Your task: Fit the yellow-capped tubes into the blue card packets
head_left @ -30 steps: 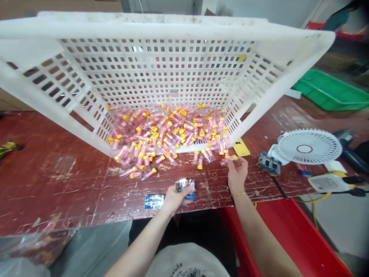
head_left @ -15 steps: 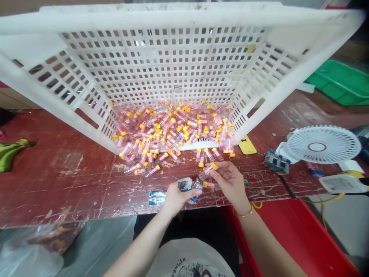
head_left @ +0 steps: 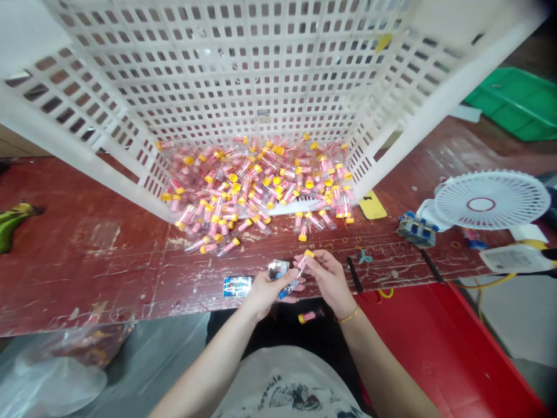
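My left hand [head_left: 263, 293] is closed around a small clear piece with a blue end [head_left: 287, 289]. A shiny printed packet [head_left: 277, 269] shows at its fingers. My right hand [head_left: 331, 278] pinches a clear tube with a yellow cap [head_left: 302, 264], pink inside, tilted against the left hand's piece. Another yellow-capped tube [head_left: 308, 317] is over my dark lap, below the table edge. Many similar tubes [head_left: 243, 174] lie heaped in the tipped white basket [head_left: 261, 75] and spill onto the red table [head_left: 130, 261]. A blue printed packet [head_left: 237, 286] lies left of my hands.
On the right are a yellow phone-like item [head_left: 373, 205], a bundle of clear blue-topped pieces [head_left: 416, 230], a white fan [head_left: 491, 200] and a green tray [head_left: 516, 104]. A red bin [head_left: 418, 342] stands below the table edge. Bananas [head_left: 15, 223] lie at the left.
My right hand has moved left and down with the tube, up to the left hand's piece. The tube beside my hands no longer shows there; one now appears over my lap. The view has tilted down.
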`<state>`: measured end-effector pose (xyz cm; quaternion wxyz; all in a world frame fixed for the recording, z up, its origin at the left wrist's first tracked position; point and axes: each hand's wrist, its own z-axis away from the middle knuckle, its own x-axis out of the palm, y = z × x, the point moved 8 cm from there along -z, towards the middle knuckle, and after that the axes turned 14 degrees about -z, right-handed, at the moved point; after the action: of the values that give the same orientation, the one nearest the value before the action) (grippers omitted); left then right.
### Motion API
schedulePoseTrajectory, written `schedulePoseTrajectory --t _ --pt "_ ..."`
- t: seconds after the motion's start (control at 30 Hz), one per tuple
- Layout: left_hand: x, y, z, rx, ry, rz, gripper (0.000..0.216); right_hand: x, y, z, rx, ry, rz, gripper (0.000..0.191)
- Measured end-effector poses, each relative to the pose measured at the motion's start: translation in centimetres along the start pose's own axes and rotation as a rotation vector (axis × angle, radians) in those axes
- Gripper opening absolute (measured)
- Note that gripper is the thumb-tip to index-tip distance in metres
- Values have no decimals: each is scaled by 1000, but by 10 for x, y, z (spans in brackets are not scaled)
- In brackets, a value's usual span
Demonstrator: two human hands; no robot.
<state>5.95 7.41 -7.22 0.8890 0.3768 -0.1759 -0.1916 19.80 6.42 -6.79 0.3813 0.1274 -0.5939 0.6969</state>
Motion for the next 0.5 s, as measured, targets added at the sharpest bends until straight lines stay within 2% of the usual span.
schedulePoseTrajectory --t 0.2,0.43,0.5 --pt "17 -7 4 -101 -153 108 42 -4 -3 19 -1 -63 30 22" --pt "8 -6 12 -30 -135 -82 41 7 -3 27 -8 -116 87 21" --pt "7 -6 16 -12 -130 -58 43 11 -3 30 -21 -115 97 22"
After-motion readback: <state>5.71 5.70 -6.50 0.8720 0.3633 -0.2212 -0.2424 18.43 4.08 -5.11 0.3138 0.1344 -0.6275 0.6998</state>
